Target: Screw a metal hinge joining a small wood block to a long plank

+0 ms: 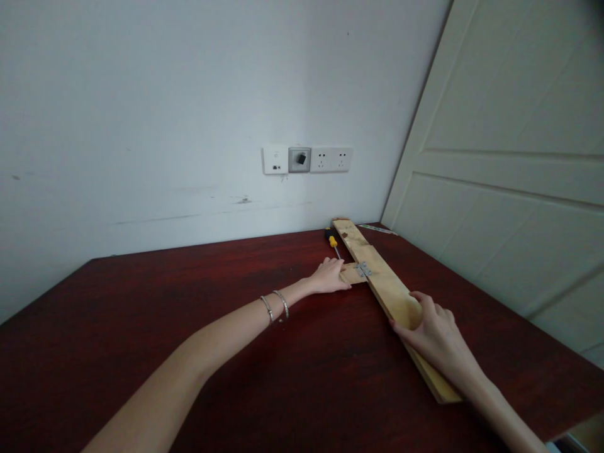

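Observation:
A long wooden board [384, 277] lies on the dark red table, running from near the wall toward me. A metal hinge [363, 269] joins its left edge to a short wooden piece [352, 274]. My left hand [329, 275] is closed around the free end of that short piece. Across the nearer part of the long board, my right hand [434, 324] grips it from the right, thumb on its left edge and fingers over the far side. Just beyond my left hand lies a screwdriver [333, 240] with a black and yellow handle, its shaft pointing toward the hand.
The dark red tabletop [189, 289] reaches back to a white wall [189, 113]. Wall sockets [331, 160] sit above the table. At right stands a white panelled door [500, 163]. A thin flat strip [377, 229] lies near the back corner.

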{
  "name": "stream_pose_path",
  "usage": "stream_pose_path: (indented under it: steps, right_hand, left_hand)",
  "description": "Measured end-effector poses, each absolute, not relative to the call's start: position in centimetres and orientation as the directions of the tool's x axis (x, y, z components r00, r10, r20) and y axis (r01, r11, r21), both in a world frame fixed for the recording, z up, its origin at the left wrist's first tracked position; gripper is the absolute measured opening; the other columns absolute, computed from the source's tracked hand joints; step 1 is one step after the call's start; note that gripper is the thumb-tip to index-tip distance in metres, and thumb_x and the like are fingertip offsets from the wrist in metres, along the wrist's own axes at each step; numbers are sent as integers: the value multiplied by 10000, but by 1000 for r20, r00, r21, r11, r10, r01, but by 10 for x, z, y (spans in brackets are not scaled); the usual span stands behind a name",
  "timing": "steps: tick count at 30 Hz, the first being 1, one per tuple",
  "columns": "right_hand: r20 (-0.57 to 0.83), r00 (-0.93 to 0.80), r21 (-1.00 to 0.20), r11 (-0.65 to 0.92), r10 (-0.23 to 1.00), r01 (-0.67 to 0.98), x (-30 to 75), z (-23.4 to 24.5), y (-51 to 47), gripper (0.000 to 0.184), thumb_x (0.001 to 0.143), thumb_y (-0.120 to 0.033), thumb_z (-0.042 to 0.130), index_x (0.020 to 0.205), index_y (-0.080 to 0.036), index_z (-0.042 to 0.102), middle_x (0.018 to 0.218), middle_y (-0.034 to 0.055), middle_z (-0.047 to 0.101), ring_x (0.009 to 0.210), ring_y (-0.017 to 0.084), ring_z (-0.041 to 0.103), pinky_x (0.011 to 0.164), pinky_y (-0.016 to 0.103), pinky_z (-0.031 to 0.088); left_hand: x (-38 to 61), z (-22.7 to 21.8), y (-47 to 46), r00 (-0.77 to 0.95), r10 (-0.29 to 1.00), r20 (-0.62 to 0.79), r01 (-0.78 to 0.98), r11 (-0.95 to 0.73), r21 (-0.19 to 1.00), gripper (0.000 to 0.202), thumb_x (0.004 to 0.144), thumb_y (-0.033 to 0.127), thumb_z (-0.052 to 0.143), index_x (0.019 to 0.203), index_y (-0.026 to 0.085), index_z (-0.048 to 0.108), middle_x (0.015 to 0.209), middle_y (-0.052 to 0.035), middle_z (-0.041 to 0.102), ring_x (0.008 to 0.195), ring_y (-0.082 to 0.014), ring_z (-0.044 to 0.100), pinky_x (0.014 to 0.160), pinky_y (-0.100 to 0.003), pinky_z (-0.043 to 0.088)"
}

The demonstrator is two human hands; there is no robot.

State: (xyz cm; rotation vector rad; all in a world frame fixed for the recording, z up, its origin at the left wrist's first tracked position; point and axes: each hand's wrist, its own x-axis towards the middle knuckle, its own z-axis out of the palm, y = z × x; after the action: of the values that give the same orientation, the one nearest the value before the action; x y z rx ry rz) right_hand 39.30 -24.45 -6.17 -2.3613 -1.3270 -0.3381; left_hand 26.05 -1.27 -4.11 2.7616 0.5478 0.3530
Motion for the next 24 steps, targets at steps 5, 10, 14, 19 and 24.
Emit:
stream_pose_path:
  steps: [5, 10, 14, 19, 24]
  right_hand:
    - [442, 513, -235, -458, 736, 858, 366, -39, -249, 678, 708, -547, 563, 1229, -133, 432, 1044, 162, 575, 933, 350, 525, 826, 434, 429]
    - [450, 477, -276, -391, 755, 878, 315, -22, -244, 627, 707, -496, 586, 1198, -131, 450, 1034, 153, 570, 950, 330, 519, 838, 429, 421]
    - [422, 453, -310, -345, 785, 886, 265, -21, -238, 588, 707, -437, 607, 1188, -139, 448, 999, 141, 575, 945, 324, 515, 814, 414, 424]
    - [340, 452, -349, -335, 825, 875, 204, -26, -234, 582, 703, -382, 628, 1203, -154, 436, 969, 132, 584, 912, 334, 525, 738, 402, 429]
    - [277, 450, -406, -321, 849, 856, 163, -32, -236, 572, 713, -368, 633, 1208, -161, 432, 972, 129, 585, 925, 335, 532, 733, 393, 426]
  left_hand:
    - [237, -23, -14, 895, 390, 214, 298, -883, 362, 646, 672, 417, 694, 1198, 97, 500, 1140, -144, 547, 1035, -291, 485, 888, -391, 417]
    - [178, 1, -11, 902, 406, 148, 334, -872, 357, 751, 648, 392, 690, 1302, 125, 435, 1182, -109, 480, 1086, -279, 432, 966, -379, 374]
    - [117, 17, -9, 886, 464, -25, 443, -827, 345, 855, 623, 385, 691, 1371, 152, 348, 1210, -104, 423, 1133, -294, 398, 992, -378, 350]
    - [51, 25, -9, 840, 490, -232, 542, -777, 322, 823, 586, 405, 708, 1325, 194, 414, 1155, -76, 435, 1123, -297, 394, 980, -381, 344]
    - [6, 23, -14, 792, 540, -285, 609, -727, 317, 793, 566, 464, 717, 1270, 193, 476, 1151, -75, 436, 1117, -289, 400, 988, -365, 328]
